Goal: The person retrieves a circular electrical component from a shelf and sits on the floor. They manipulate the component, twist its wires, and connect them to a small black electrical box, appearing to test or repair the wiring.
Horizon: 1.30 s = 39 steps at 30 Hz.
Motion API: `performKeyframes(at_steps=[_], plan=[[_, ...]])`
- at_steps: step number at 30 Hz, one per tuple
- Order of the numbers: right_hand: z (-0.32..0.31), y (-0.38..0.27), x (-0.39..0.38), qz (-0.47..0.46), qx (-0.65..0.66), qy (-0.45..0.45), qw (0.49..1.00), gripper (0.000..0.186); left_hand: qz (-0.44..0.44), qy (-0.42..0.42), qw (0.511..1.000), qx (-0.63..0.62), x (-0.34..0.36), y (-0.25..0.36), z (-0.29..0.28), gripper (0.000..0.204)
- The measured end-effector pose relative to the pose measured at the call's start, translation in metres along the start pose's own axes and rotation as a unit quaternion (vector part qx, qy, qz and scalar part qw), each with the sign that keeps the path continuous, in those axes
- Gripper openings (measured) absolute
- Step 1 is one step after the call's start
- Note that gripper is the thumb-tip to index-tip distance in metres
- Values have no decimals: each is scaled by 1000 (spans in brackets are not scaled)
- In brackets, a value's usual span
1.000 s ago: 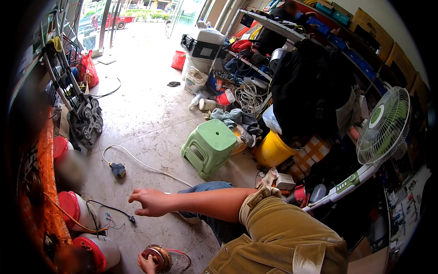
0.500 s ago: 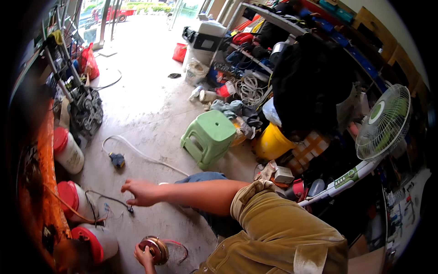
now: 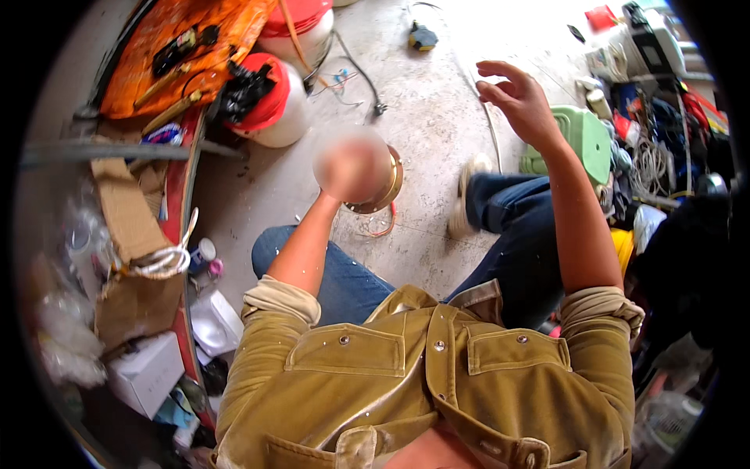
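My left hand (image 3: 351, 166) is on a round, brown metal part with a brass-coloured rim (image 3: 396, 178), low over the floor. A blurred patch covers my fingers and much of the part. A red wire (image 3: 387, 228) trails from the part's near side. My right hand (image 3: 519, 105) is raised to the right, fingers bent and apart, with nothing in it. Beyond the left hand, a black cable with a plug (image 3: 379, 109) lies on the floor. A pale hose or cable (image 3: 491, 125) runs past my right hand on the floor.
White buckets with red lids (image 3: 285, 117) stand at the left, near an orange sheet (image 3: 168, 55) with tools on it. A cardboard box (image 3: 129, 227) and a white box (image 3: 144, 371) are lower left. A green stool (image 3: 580, 144) and cluttered shelves are right.
My view has swung left and downward, so the stool and shelves now sit farther right. My left hand is still at the round metal part. My right hand remains raised and empty.
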State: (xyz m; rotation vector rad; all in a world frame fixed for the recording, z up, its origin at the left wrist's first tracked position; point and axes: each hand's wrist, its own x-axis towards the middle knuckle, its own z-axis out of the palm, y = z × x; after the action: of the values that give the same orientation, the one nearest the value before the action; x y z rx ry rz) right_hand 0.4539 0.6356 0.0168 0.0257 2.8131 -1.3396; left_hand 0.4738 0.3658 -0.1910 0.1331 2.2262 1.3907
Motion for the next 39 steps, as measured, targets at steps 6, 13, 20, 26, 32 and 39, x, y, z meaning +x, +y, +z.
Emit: performKeyframes(at_steps=[6, 13, 20, 26, 32, 39], plan=[[39, 33, 2, 92, 56, -216, 970, 45, 139, 14, 985, -100, -9, -33, -2, 29], [28, 20, 54, -21, 33, -473, 880, 62, 65, 222, 931, -283, -54, 42, -6, 35], [22, 43, 98, 80, 261, -700, 659, 102, 97, 274, 957, 20, -55, 181, -15, 42], [2, 64, 127, 13, 401, -701, 590, 101, 110, 226, 955, 158, -25, 276, -6, 41], [-9, 106, 158, 20, 446, -692, 567, 98, 72, 211, 952, 211, 23, 311, 16, 39], [-34, 122, 180, -44, 479, -726, 491, 98, 61, 164, 938, 298, 53, 360, 36, 40]])
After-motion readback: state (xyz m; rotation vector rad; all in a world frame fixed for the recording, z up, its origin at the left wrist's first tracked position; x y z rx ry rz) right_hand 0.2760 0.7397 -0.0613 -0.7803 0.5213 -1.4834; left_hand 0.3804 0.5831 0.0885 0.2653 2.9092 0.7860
